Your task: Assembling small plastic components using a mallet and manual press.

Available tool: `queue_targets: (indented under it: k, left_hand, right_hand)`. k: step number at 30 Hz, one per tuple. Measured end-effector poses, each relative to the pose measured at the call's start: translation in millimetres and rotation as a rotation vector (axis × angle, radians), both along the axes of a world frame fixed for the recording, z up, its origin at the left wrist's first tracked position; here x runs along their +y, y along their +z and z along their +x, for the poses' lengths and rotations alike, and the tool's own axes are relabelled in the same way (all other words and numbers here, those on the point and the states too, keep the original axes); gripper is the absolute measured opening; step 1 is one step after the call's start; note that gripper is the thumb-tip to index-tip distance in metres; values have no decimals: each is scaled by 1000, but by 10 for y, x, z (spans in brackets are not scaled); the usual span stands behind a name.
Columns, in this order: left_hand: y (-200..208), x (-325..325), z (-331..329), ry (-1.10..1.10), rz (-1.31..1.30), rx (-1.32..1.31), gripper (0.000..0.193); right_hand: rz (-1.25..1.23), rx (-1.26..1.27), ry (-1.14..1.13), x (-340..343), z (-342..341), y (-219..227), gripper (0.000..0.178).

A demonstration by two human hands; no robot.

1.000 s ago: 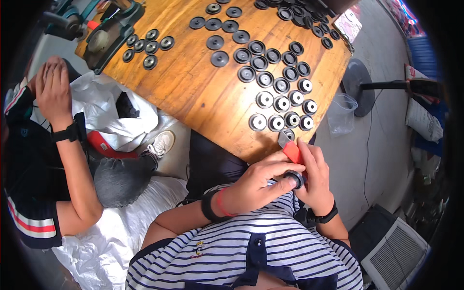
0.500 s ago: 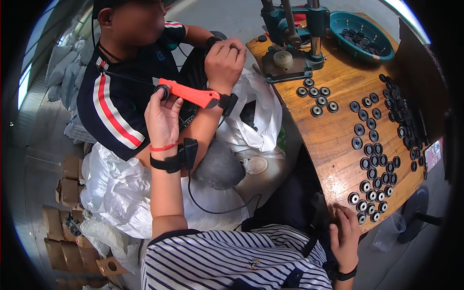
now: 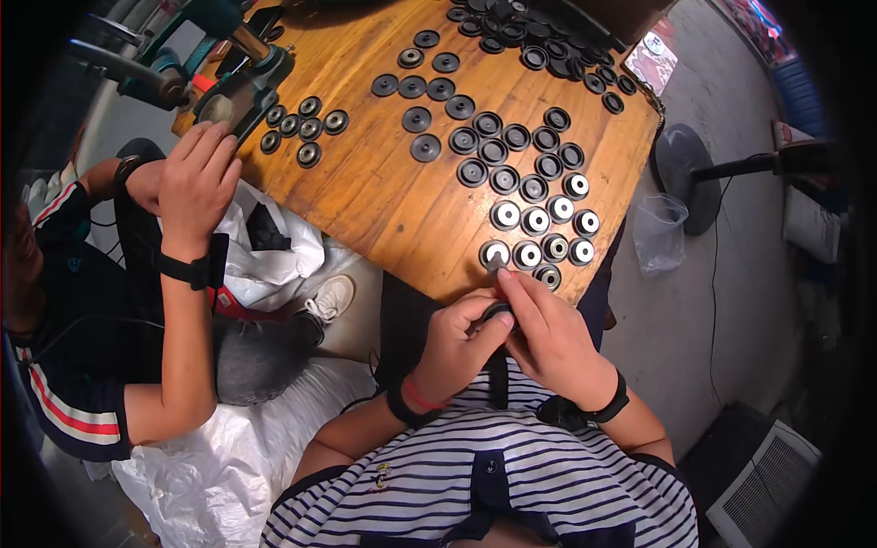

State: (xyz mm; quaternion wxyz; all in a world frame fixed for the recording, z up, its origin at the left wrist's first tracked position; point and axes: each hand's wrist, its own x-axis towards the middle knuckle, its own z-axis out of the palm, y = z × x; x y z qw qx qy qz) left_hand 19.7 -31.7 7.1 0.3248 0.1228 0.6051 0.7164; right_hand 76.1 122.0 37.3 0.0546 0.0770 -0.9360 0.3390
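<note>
Both my hands meet in front of my striped shirt, just off the table's near edge. A black round wheel (image 3: pixel 500 315) is pinched between the thumb and fingers of my left hand (image 3: pixel 461 340). My right hand (image 3: pixel 559 345) presses up against it, its fingers drawn together. At its fingertips a small dark piece shows, too little seen to name. Right beyond the fingertips stands a wheel with a white centre (image 3: pixel 494 254). Several more white-centred wheels (image 3: pixel 534 220) and plain black wheels (image 3: pixel 491 151) lie in loose rows on the wooden table (image 3: pixel 365 201).
At the left a co-worker's hand (image 3: pixel 196 183) is by a green press (image 3: pixel 242 68). A small group of wheels (image 3: pixel 311 129) lies near the press. Black wheels are heaped (image 3: pixel 539 41) at the far side. A clear plastic bag (image 3: pixel 660 233) and a dark stand (image 3: pixel 685 173) are at the right.
My left hand has come down from beside the co-worker to my front, still with a black wheel. My right hand has left the table edge and joined it. The orange-red cutter is out of view.
</note>
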Motion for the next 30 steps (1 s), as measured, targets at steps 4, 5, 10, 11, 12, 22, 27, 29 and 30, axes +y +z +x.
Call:
queue_targets:
  k: [4,5,10,11,12,22,27,29,30]
  left_hand:
    - [164,295,8,-46,26,-88,22]
    - [173,339,-15,-34,50,-90,20]
    - [119,355,-102,-167,-44,-199,20]
    - [144,386,-91,-181,-55,-200,20]
    - [148,400,-82,-208,-50,-211,20]
    - [118,398,-83,-270,-44,-241,18]
    - [121,384,-95,-311,93,-444,19]
    - [147,366,-96,-319,85,-490,19]
    - [163,350,-95,-327,73,-536,19]
  right_hand:
    - [-4,100,-253,361,201,-116,63]
    - [-38,122,-264,465,243,-104,61]
    - [-238,146,-14,567,411,-191,49]
    - [-246,146,-30,585,433,-209,49]
    - [-209,163,-28,603,456,-231,48]
    - [-110,190,-40,583,391,-310,46]
    - [-110,205,-68,558,392,-288,44]
    - [-110,153,-44,551,408,-262,42]
    - [-108,151,-43,545,417,-282,42]
